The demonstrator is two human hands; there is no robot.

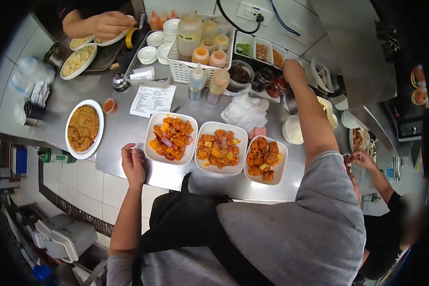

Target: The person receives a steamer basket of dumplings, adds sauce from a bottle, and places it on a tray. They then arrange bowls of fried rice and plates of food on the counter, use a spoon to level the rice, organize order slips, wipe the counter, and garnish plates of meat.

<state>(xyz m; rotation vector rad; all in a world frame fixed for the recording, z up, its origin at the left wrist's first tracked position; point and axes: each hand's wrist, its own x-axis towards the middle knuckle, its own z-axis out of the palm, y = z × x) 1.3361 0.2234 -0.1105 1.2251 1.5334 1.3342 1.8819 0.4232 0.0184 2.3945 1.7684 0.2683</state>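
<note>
As left hand touches counter, receipt print blurs.

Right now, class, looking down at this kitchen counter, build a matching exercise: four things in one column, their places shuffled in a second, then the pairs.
1 left hand
2 right hand
3 paper slip
4 white cloth

A behind the middle dish
B on the counter at its front edge
C back by the sauce jars
D in front of the white basket

Pairs: 1-B, 2-C, 3-D, 4-A
</note>
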